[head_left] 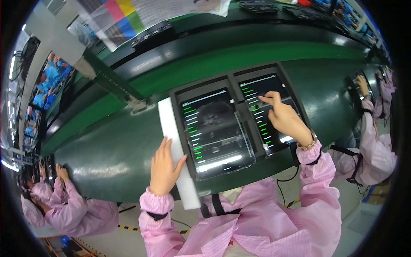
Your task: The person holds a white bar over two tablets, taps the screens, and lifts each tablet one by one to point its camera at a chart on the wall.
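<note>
Two dark tablets lie side by side in a black holder (pixel 233 81) on the green bench. Both screens show lists of green and white bars. My right hand (pixel 286 118) hovers over the right tablet (pixel 267 111), its index finger pressed on the upper part of the screen. My left hand (pixel 165 167) rests flat, fingers apart, on a white foam strip (pixel 171 128) just left of the left tablet (pixel 214 130). Neither hand holds anything. Both arms wear pink sleeves.
The green bench (pixel 115 145) curves away to both sides. People in pink coats work at the lower left (pixel 64 201) and at the right (pixel 376 141). More black trays (pixel 152 33) sit on a raised shelf behind. A coloured chart (pixel 122 19) hangs at top.
</note>
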`<state>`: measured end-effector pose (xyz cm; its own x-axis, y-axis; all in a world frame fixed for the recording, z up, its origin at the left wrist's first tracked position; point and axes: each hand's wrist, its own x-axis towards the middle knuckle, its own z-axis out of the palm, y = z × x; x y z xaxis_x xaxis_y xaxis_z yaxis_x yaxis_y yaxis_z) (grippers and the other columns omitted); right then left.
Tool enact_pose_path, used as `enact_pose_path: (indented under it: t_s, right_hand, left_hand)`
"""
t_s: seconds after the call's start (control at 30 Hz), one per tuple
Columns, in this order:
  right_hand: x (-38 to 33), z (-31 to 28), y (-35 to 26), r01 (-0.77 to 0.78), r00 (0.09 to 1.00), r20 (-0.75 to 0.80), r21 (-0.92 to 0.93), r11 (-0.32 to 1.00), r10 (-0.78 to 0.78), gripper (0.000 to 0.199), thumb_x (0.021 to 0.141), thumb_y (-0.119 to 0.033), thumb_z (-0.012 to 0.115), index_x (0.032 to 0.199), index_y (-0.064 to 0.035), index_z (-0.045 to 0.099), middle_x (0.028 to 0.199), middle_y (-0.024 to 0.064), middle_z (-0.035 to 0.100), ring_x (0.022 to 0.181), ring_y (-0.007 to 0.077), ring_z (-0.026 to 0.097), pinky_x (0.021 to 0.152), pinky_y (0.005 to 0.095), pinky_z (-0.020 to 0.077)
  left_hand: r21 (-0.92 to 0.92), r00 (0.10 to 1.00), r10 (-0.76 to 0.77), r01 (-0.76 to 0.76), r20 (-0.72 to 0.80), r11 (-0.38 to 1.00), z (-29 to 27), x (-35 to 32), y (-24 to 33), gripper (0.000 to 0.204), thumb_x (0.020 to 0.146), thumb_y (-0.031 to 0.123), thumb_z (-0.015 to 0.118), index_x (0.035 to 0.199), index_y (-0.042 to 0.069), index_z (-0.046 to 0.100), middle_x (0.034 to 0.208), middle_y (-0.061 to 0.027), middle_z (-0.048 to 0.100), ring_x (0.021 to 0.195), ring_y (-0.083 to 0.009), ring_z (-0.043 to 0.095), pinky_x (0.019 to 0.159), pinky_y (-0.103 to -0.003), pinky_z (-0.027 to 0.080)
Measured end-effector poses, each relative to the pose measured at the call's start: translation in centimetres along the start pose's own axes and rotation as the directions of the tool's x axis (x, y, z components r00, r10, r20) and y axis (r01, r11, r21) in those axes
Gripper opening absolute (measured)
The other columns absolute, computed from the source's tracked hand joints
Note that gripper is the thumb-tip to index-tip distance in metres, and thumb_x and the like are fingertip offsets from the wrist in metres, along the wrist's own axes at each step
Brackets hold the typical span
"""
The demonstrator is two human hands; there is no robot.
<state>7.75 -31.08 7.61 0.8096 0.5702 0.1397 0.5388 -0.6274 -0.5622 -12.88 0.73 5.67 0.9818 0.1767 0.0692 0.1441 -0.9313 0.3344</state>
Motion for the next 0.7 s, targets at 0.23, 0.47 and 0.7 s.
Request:
enact_pose_path:
  t_s: [0.23,0.47,0.7]
  right_hand:
    - [1.4,-0.2,-0.1,-0.066,0.98,0.186,-0.047,0.997,0.074,0.045,0.08,0.0,0.046,0.122,0.0021,0.03,0.127,0.0215,0.057,0.089,0.0464,0.061,0.078,0.0527,0.0487]
    - [0.4,0.1,-0.4,-0.026,0.993,0.118,0.006,1.0,0.025,0.058,0.082,0.0,0.047,0.134,-0.0002,0.023,0.142,0.0132,0.047,0.083,0.0397,0.064,0.073,0.0463,0.0495]
    - [-3.6,0.9,-5.1,0.086,0.988,0.099,0.272,0.958,-0.117,0.044,0.089,-0.009,0.053,0.13,-0.0039,0.038,0.124,0.0154,0.06,0.084,0.0353,0.067,0.071,0.044,0.052]
  left_hand:
    - [-0.228,0.953,-0.267,0.294,0.141,0.928,0.6,-3.7,0.2,0.086,0.081,0.023,0.073,0.144,-0.004,0.021,0.12,-0.018,0.05,0.074,-0.0252,0.061,0.067,-0.037,0.05]
    - [-0.365,0.937,-0.348,0.333,0.026,0.87,2.2,-4.0,-1.6,0.077,0.082,0.021,0.072,0.14,-0.005,0.028,0.091,-0.0087,0.056,0.06,-0.0195,0.054,0.061,-0.033,0.047]
    - [-0.601,0.894,-0.412,0.43,0.178,0.674,0.7,-3.4,-1.4,0.031,0.092,0.017,0.062,0.113,-0.003,0.052,0.077,-0.0033,0.062,0.064,-0.0108,0.056,0.057,-0.026,0.043]
